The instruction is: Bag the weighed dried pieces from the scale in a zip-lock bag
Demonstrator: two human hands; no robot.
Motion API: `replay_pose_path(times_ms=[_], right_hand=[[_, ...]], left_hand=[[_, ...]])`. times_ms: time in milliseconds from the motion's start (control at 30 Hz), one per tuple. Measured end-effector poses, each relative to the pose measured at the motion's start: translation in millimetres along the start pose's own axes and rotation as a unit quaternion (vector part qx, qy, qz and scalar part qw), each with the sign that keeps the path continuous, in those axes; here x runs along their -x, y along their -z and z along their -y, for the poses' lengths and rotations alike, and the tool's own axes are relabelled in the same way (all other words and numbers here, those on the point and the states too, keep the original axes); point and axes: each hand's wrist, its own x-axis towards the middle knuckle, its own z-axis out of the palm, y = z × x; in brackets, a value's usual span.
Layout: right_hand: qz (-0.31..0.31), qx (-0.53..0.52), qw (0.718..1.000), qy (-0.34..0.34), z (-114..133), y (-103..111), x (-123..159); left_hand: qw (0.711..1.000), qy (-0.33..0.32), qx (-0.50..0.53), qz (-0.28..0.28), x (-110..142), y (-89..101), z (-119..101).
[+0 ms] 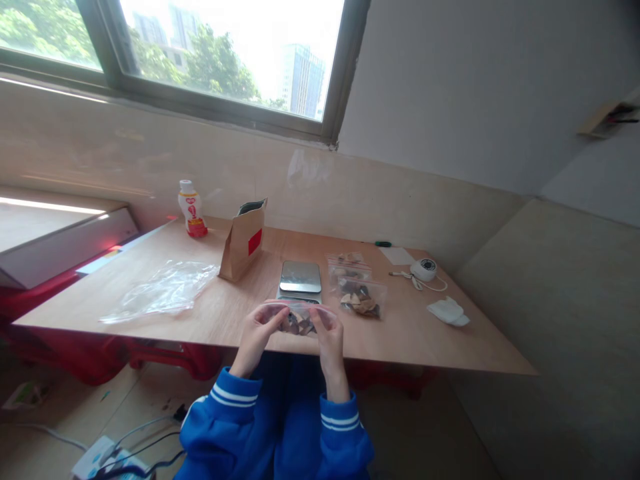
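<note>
Both hands pinch the top edge of a clear zip bag (299, 324) that holds brown and dark dried pieces. My left hand (260, 331) grips its left corner with the thumb on top, and my right hand (327, 332) grips the right corner the same way. Just beyond the bag lies a kitchen scale (300, 277) with a shiny square plate; its front edge is partly covered by the bag. To the right, a filled zip bag (363, 299) lies flat, with more such bags (346, 267) behind it.
A brown paper pouch (244, 241) with a red label stands behind left, near a drink bottle (193, 210). Empty plastic bags (163, 290) spread over the table's left. On the right are a white round device (423, 269) with a cable and a crumpled tissue (449, 311).
</note>
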Motion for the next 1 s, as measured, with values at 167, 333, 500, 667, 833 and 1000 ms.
replay_pose_path(times_ms=[167, 333, 500, 667, 833, 1000], right_hand=[[-0.006, 0.012, 1.0, 0.005, -2.4, 0.6, 0.2], [-0.018, 0.026, 0.999, 0.012, 0.2, -0.6, 1.9], [-0.008, 0.024, 0.999, 0.029, 6.2, -5.7, 5.7], [-0.017, 0.025, 0.999, 0.028, 6.1, -6.5, 5.4], [0.036, -0.013, 0.999, -0.005, 7.4, -2.2, 3.5], [0.098, -0.026, 0.994, -0.035, 13.5, -5.9, 6.7]], left_hand=[[1.0, -0.001, -0.014, 0.005, 1.4, 0.4, -2.2], [1.0, 0.019, -0.01, -0.011, 4.3, -0.5, -5.7], [0.999, 0.023, 0.006, -0.032, 7.6, -3.6, -8.6], [0.999, 0.034, 0.005, -0.019, 7.7, -1.4, -10.7], [0.998, 0.041, -0.007, 0.049, 7.8, 4.8, -12.5], [1.0, 0.024, -0.002, 0.02, 7.3, 5.3, -11.2]])
